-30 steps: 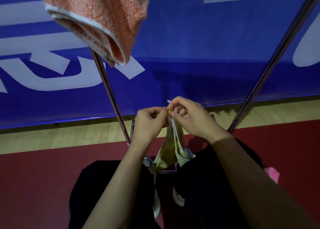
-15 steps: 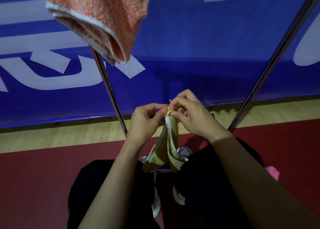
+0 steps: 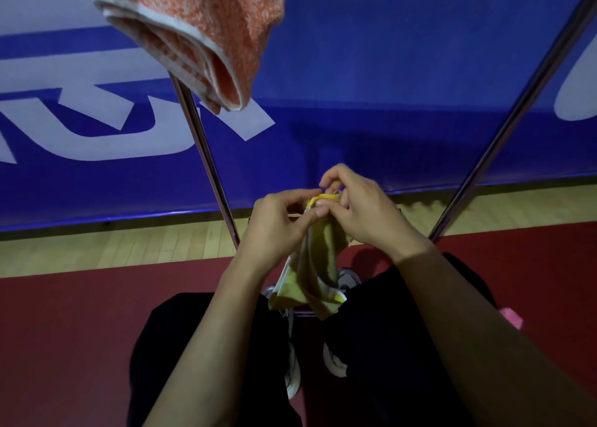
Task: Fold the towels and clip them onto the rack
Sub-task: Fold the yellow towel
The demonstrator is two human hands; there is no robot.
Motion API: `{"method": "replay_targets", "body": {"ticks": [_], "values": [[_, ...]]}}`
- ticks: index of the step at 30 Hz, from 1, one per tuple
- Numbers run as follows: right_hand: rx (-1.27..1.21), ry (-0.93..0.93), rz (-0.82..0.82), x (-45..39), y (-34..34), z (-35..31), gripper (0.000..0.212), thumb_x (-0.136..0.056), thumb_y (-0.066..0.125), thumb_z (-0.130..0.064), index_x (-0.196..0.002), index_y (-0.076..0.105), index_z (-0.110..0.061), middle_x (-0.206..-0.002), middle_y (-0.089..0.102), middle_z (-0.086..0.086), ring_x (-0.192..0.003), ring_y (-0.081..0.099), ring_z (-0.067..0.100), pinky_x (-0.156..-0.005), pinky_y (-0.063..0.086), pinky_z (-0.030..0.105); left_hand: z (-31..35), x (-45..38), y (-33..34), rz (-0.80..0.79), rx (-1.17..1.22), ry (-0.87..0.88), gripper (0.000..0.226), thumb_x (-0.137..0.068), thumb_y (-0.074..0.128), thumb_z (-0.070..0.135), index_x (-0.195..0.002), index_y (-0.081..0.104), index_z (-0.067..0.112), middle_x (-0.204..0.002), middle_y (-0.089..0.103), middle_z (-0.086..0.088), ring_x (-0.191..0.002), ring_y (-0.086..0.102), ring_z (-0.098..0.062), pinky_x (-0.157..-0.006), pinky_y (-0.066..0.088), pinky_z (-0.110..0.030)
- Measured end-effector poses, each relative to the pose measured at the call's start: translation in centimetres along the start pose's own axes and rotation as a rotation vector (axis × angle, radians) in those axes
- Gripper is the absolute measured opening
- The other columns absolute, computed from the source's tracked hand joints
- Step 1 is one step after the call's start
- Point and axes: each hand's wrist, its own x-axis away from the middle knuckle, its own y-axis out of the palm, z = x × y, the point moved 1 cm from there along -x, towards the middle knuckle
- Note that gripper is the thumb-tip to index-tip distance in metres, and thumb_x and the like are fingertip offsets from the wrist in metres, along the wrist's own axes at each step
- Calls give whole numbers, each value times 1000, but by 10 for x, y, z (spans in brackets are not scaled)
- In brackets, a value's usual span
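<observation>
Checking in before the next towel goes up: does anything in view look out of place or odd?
One thing: a small pink item lies on the red floor beside the right arm, mostly hidden, so I can't tell what it is. Otherwise the orange towel hangs folded, and both hands pinch the yellow towel normally.

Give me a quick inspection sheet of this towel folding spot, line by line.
Surface: red floor, wood strip beyond.
Job's things: yellow towel bunched, held at its top edge; orange towel folded, hanging at upper left; rack poles slanting.
Clutter: pink item on the floor at right.
Grips: left hand and right hand both pinch the yellow towel.
Cables: nothing seen.
Surroundings: blue banner with white lettering.
</observation>
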Motion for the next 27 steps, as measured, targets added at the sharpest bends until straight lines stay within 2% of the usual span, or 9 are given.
{"method": "replay_targets", "body": {"ticks": [5, 9, 12, 14, 17, 19, 21, 24, 27], "values": [[161, -23, 2, -3, 5, -2, 21, -97, 65, -41, -116, 69, -33, -101, 60, -12, -93, 62, 13, -81, 53, 41, -4, -3, 3, 17, -314, 189, 39, -98, 72, 25, -137, 68, 23, -95, 70, 1, -85, 67, -17, -80, 59, -43], [161, 0, 43, -6, 4, -4, 22, -98, 64, -47, -106, 74, -30, -96, 61, -9, -86, 61, 13, -76, 53, 41, -2, -2, 4, 118, -39, -83, 52, -96, 76, 25, -145, 58, 22, -101, 76, 11, -95, 73, -4, -92, 59, -25], [21, -37, 80, -6, 0, -5, 18, -98, 67, -42, -97, 74, -26, -89, 58, -11, -78, 52, 4, -70, 46, 33, -11, -5, 2, -16, -21, -220, 31, -94, 76, 39, -122, 69, 28, -89, 76, 12, -88, 73, -4, -88, 61, -36], [28, -82, 170, -4, -5, -7, 21, -99, 65, -44, -95, 73, -26, -89, 59, -14, -91, 46, 7, -80, 41, 33, -16, -4, 0, -158, -147, -226, 22, -92, 74, 49, -102, 73, 29, -84, 75, 5, -81, 72, -12, -81, 60, -45], [70, -109, 252, -2, -14, -15, 21, -100, 61, -46, -95, 69, -28, -88, 57, -25, -109, 42, 4, -93, 28, 32, -11, -1, 0, -252, -204, -185, 28, -91, 75, 52, -95, 72, 24, -80, 74, 2, -74, 69, -12, -70, 57, -38], [25, -167, 268, -3, -19, -17, 19, -102, 61, -40, -97, 68, -23, -84, 54, -28, -93, 48, -5, -92, 35, 37, -6, -1, -1, -376, -168, -241, 26, -93, 74, 47, -97, 73, 22, -85, 78, 3, -80, 74, -11, -71, 57, -32], [-35, -183, 284, -5, -22, -16, 19, -103, 62, -38, -97, 68, -20, -79, 59, -21, -79, 56, -2, -83, 42, 35, -7, 1, -1, -514, -90, -314, 28, -97, 70, 45, -103, 75, 18, -95, 81, -4, -90, 77, -21, -85, 61, -39], [-183, -81, 297, -6, -26, -16, 18, -103, 63, -36, -103, 70, -20, -92, 70, -13, -88, 65, 4, -82, 50, 26, -5, 11, -1, -631, 218, -404, 41, -96, 66, 54, -112, 76, 17, -110, 80, -8, -103, 77, -29, -99, 58, -50], [-257, 121, 292, -9, -28, -8, 34, -105, 53, -48, -127, 62, -24, -114, 69, -7, -103, 65, 4, -88, 47, 14, 7, 17, -6, -570, 664, -520, 40, -91, 65, 38, -112, 73, 5, -113, 79, -12, -97, 77, -24, -94, 61, -39]]}}
